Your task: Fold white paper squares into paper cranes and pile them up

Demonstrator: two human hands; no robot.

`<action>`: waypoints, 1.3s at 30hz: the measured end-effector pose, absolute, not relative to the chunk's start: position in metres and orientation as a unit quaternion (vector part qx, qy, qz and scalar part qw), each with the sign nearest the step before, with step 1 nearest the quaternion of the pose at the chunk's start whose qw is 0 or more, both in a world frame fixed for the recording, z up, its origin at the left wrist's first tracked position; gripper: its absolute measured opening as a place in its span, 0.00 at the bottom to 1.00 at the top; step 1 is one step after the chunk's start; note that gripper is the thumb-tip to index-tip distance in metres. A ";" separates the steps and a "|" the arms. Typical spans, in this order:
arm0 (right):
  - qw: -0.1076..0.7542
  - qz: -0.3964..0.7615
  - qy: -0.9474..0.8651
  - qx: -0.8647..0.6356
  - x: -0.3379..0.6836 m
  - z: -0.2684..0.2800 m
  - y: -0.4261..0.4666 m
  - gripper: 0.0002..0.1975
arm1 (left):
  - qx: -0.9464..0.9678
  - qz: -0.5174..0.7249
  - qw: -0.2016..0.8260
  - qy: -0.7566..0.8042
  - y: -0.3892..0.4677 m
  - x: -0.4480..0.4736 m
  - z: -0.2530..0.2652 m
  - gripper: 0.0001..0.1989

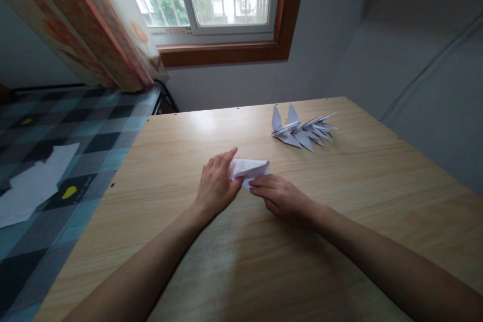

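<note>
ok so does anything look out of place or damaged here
Nothing looks spilled or damaged. The one untidy spot is the loose white sheets on the checked cloth at the left: they overlap at uneven angles. The folded paper at the hands shows no visible tear.

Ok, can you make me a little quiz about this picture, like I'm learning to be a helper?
1. True or false: the left hand and the right hand are both touching the small folded paper.

2. Fill in "nearer" or "farther": on the wooden table, the pointed paper pieces are ___ from the person than the hands.

3. Where do the loose white sheets lie?
A) under the right hand
B) on the checkered cloth
C) on the wooden table

Key: 1 true; 2 farther; 3 B.
</note>
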State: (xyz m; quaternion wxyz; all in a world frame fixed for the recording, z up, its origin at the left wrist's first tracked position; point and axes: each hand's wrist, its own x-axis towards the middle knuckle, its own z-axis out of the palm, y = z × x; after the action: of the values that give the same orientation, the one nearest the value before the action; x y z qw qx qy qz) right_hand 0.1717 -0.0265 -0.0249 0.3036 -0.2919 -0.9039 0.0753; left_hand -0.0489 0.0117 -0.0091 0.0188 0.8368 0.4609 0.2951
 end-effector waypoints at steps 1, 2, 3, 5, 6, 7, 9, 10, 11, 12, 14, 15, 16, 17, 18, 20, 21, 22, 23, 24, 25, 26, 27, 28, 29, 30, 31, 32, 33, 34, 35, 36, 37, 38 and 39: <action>0.304 0.077 -0.904 -0.290 0.171 -0.025 -0.027 0.19 | 0.835 0.299 0.017 0.462 0.012 -0.049 -0.009 0.32; 0.303 0.078 -0.905 -0.289 0.171 -0.025 -0.027 0.19 | 0.833 0.304 0.014 0.461 0.012 -0.049 -0.009 0.32; 0.302 0.077 -0.906 -0.288 0.170 -0.025 -0.027 0.19 | 0.833 0.309 0.011 0.459 0.012 -0.049 -0.009 0.31; 0.298 0.072 -0.908 -0.286 0.169 -0.024 -0.028 0.19 | 0.832 0.319 0.004 0.453 0.012 -0.049 -0.009 0.30; 0.299 0.069 -0.908 -0.284 0.168 -0.024 -0.029 0.19 | 0.833 0.322 0.002 0.450 0.011 -0.049 -0.008 0.30; 0.300 0.066 -0.909 -0.283 0.167 -0.024 -0.030 0.19 | 0.834 0.325 0.000 0.446 0.011 -0.049 -0.008 0.28; 0.308 0.062 -0.908 -0.275 0.165 -0.025 -0.031 0.19 | 0.834 0.331 -0.003 0.441 0.010 -0.049 -0.006 0.25; 0.313 0.059 -0.909 -0.269 0.164 -0.025 -0.032 0.19 | 0.835 0.334 -0.004 0.438 0.010 -0.050 -0.005 0.23; 0.318 0.055 -0.910 -0.262 0.163 -0.025 -0.033 0.18 | 0.835 0.336 -0.004 0.436 0.009 -0.050 -0.005 0.20; 0.320 0.051 -0.911 -0.255 0.162 -0.025 -0.034 0.17 | 0.835 0.339 -0.004 0.434 0.009 -0.050 -0.004 0.18; 0.320 0.043 -0.913 -0.249 0.160 -0.026 -0.035 0.15 | 0.835 0.344 -0.002 0.429 0.009 -0.051 -0.002 0.12; 0.318 0.041 -0.914 -0.249 0.159 -0.026 -0.036 0.14 | 0.836 0.346 0.000 0.426 0.009 -0.052 -0.002 0.11; 0.314 0.041 -0.915 -0.251 0.159 -0.026 -0.037 0.14 | 0.836 0.349 0.003 0.423 0.009 -0.052 -0.002 0.11; 0.310 0.041 -0.916 -0.251 0.159 -0.026 -0.037 0.14 | 0.836 0.353 0.005 0.421 0.010 -0.052 -0.002 0.11; 0.303 0.045 -0.918 -0.253 0.159 -0.026 -0.038 0.14 | 0.836 0.356 0.005 0.418 0.010 -0.053 -0.002 0.11; 0.290 0.056 -0.921 -0.255 0.160 -0.026 -0.039 0.15 | 0.838 0.360 0.001 0.410 0.011 -0.053 -0.004 0.11; 0.284 0.062 -0.922 -0.256 0.160 -0.026 -0.039 0.16 | 0.840 0.362 -0.002 0.405 0.012 -0.053 -0.004 0.10; 0.280 0.065 -0.922 -0.258 0.161 -0.026 -0.040 0.16 | 0.841 0.363 -0.004 0.400 0.012 -0.052 -0.005 0.10; 0.277 0.067 -0.922 -0.262 0.161 -0.026 -0.040 0.16 | 0.843 0.363 -0.004 0.397 0.013 -0.052 -0.006 0.10; 0.275 0.068 -0.921 -0.266 0.161 -0.025 -0.040 0.17 | 0.844 0.362 -0.001 0.396 0.013 -0.052 -0.006 0.10; 0.274 0.068 -0.921 -0.269 0.161 -0.025 -0.040 0.17 | 0.844 0.360 0.004 0.398 0.013 -0.051 -0.007 0.11; 0.272 0.067 -0.921 -0.270 0.161 -0.025 -0.040 0.16 | 0.844 0.356 0.010 0.401 0.013 -0.051 -0.007 0.12; 0.273 0.064 -0.921 -0.269 0.161 -0.025 -0.040 0.16 | 0.844 0.351 0.017 0.405 0.013 -0.051 -0.007 0.13; 0.274 0.062 -0.922 -0.267 0.161 -0.024 -0.040 0.16 | 0.844 0.347 0.025 0.409 0.013 -0.051 -0.006 0.14; 0.277 0.058 -0.922 -0.263 0.161 -0.024 -0.040 0.15 | 0.843 0.345 0.032 0.411 0.012 -0.051 -0.006 0.14; 0.281 0.054 -0.922 -0.261 0.161 -0.024 -0.040 0.15 | 0.842 0.348 0.036 0.411 0.012 -0.050 -0.005 0.14; 0.284 0.051 -0.921 -0.261 0.160 -0.023 -0.040 0.15 | 0.840 0.355 0.039 0.409 0.011 -0.050 -0.004 0.13; 0.286 0.048 -0.921 -0.261 0.160 -0.023 -0.040 0.15 | 0.837 0.367 0.040 0.405 0.010 -0.050 -0.003 0.12; 0.286 0.046 -0.921 -0.262 0.160 -0.022 -0.040 0.14 | 0.833 0.381 0.039 0.399 0.009 -0.049 -0.002 0.11; 0.283 0.046 -0.921 -0.263 0.160 -0.022 -0.041 0.14 | 0.830 0.394 0.039 0.394 0.008 -0.049 -0.002 0.10; 0.280 0.046 -0.922 -0.263 0.160 -0.022 -0.041 0.14 | 0.827 0.404 0.041 0.389 0.007 -0.049 -0.001 0.10; 0.274 0.046 -0.924 -0.264 0.160 -0.022 -0.041 0.15 | 0.825 0.411 0.046 0.385 0.007 -0.049 -0.001 0.09; 0.270 0.047 -0.925 -0.262 0.160 -0.022 -0.041 0.15 | 0.825 0.414 0.052 0.382 0.006 -0.049 -0.001 0.09; 0.267 0.046 -0.927 -0.258 0.160 -0.021 -0.041 0.15 | 0.824 0.416 0.059 0.379 0.007 -0.049 -0.001 0.10; 0.271 0.043 -0.929 -0.248 0.160 -0.021 -0.041 0.16 | 0.824 0.417 0.067 0.377 0.007 -0.049 -0.002 0.10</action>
State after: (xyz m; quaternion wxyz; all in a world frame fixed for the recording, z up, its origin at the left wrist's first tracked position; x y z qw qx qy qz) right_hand 0.1604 -0.0410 -0.0212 0.2706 -0.2478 -0.9292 0.0430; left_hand -0.0489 0.0069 -0.0016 0.0668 0.8241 0.3772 0.4173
